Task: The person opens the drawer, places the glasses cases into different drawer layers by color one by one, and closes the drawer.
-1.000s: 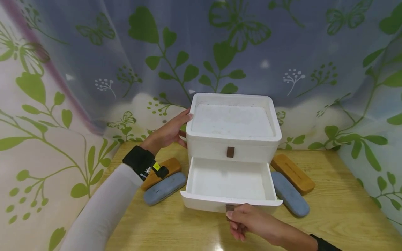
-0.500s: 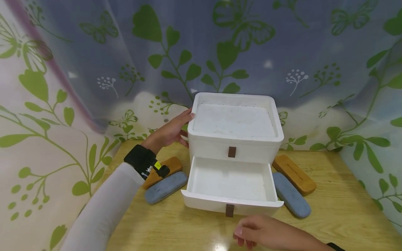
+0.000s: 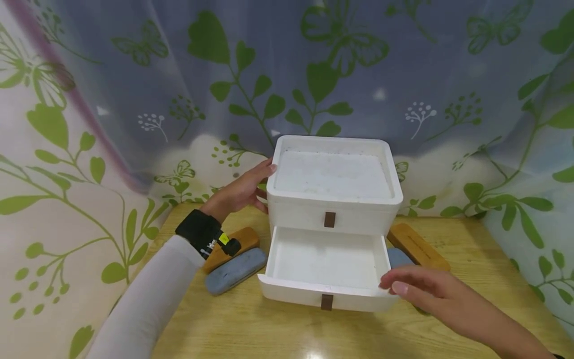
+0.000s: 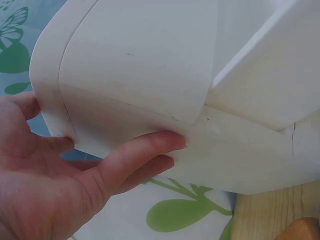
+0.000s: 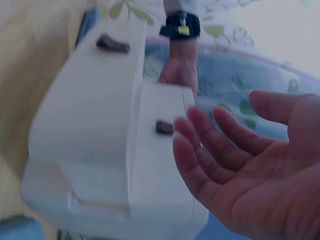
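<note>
A white two-drawer storage box (image 3: 334, 172) stands on the table, with its lower drawer (image 3: 329, 257) pulled out toward me. Brown tabs, one on the upper drawer and one on the lower drawer's front (image 3: 327, 302), serve as handles. My left hand (image 3: 246, 188) touches the box's left side, fingers extended along the wall; the left wrist view shows the fingertips against the white side panel (image 4: 130, 65). Beside the lower drawer's right front corner is my right hand (image 3: 435, 294), fingers loosely bent and nothing held. From the head view I cannot tell whether it touches the rim.
Left of the box lie an orange long rounded case (image 3: 248, 237) and a blue one (image 3: 235, 271). Another orange case (image 3: 419, 245) and a blue case (image 3: 398, 257), partly hidden by my right hand, lie to the right. A leaf-patterned curtain (image 3: 332, 99) hangs close behind.
My right hand has let go of the lower drawer's brown tab and moved up and right to the drawer's front corner. The drawer stays out; my left hand keeps its place.
</note>
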Motion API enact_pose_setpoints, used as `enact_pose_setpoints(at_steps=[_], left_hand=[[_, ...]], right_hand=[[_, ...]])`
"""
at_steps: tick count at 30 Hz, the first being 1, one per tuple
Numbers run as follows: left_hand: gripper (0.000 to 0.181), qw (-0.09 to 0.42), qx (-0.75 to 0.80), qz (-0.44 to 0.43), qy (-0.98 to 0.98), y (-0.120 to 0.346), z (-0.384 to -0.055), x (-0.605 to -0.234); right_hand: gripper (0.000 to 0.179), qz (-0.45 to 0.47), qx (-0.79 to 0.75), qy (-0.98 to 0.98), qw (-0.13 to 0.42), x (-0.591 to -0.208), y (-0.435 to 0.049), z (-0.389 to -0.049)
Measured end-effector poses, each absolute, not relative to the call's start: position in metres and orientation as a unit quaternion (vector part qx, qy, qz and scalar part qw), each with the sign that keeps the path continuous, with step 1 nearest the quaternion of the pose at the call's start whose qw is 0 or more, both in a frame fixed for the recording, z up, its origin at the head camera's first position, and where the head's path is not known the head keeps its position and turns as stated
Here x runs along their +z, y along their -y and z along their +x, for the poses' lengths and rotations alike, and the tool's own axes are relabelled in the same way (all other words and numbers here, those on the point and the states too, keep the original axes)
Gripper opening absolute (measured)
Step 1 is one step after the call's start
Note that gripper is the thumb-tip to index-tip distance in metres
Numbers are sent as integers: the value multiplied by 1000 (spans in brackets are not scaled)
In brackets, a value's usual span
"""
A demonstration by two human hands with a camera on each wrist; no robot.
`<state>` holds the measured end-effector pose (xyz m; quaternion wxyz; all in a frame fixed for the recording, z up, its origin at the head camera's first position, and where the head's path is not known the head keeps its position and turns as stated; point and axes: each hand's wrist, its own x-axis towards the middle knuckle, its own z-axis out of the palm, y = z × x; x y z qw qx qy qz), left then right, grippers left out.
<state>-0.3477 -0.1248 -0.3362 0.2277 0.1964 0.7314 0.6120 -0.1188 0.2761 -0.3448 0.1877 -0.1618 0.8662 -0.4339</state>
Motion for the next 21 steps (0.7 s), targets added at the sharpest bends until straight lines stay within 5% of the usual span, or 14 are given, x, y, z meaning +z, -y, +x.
enact_pose_setpoints(at_steps=[5, 8, 21], left_hand=[[58, 230, 611, 189, -733, 124, -348, -336], [58, 231, 612, 180, -734, 124, -347, -336], [58, 229, 611, 200, -731, 127, -348, -336]], right_hand=[[33, -143, -349, -924, 67, -344, -291, -126], [39, -126, -312, -941, 39, -351, -299, -135], [86, -68, -216, -966, 121, -417, -346, -187]])
